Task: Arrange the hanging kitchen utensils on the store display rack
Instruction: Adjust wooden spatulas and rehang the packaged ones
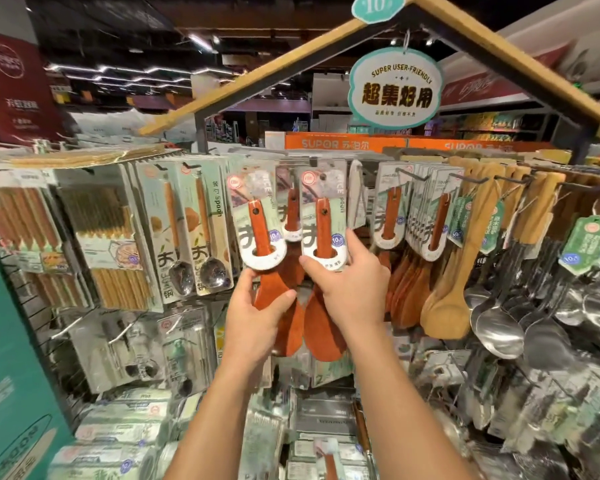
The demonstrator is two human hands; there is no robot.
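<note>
Item: carded red-brown wooden rice paddles, top row of the display rack (201,133), mid-span.
Left hand (253,320): fingers and thumb curled round the left rice paddle (267,271) at its blade, likely steadying it.
Right hand (347,285): pinches the right rice paddle (321,233) by its card's lower edge, apparently squaring it beside its neighbour.

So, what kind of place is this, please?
Most likely the kitchenware aisle of a shop. Packaged wooden rice spoons hang on display hooks, a promotional sign hangs overhead, and steel ladles hang at the right.
</note>
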